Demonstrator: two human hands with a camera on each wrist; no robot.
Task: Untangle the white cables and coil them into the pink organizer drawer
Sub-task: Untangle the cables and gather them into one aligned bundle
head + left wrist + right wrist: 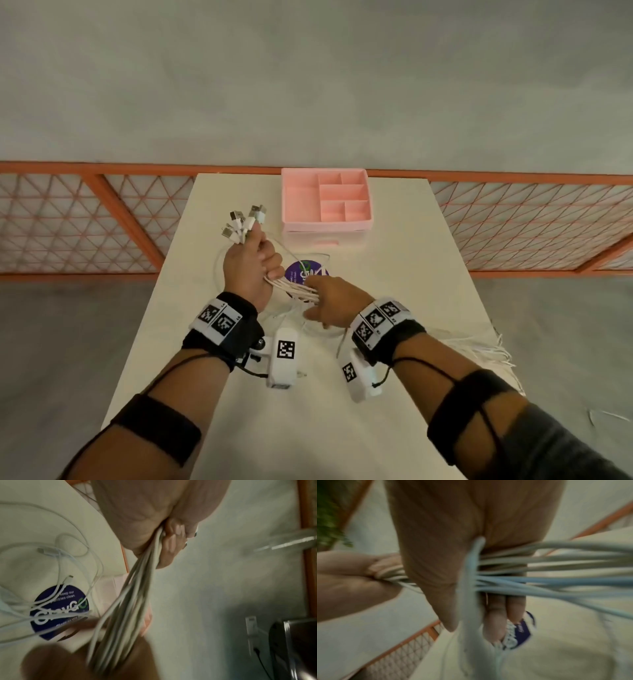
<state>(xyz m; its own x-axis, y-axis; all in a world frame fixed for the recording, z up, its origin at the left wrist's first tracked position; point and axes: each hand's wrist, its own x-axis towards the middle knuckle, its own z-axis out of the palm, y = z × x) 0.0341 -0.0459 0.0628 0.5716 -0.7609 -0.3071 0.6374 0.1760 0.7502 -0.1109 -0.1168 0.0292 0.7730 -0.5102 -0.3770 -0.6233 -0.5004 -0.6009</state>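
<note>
My left hand [252, 262] is raised over the table and grips a bundle of white cables [291, 287], with several USB plugs [245, 221] fanning out above the fist. In the left wrist view its fingers [171, 545] curl round the bundle [130, 601]. My right hand [327, 301] holds the same bundle just to the right and lower. The right wrist view is blurred, but the cables [547, 574] run across the palm between thumb and fingers [496, 615]. The pink organizer drawer [291, 200] stands open at the table's far edge, its compartments holding nothing.
Loose cable loops [60, 561] lie on the cream table [394, 274] around a round purple sticker [301, 269]. More cable strands [486, 349] trail over the table's right edge. An orange mesh railing [102, 219] runs behind the table.
</note>
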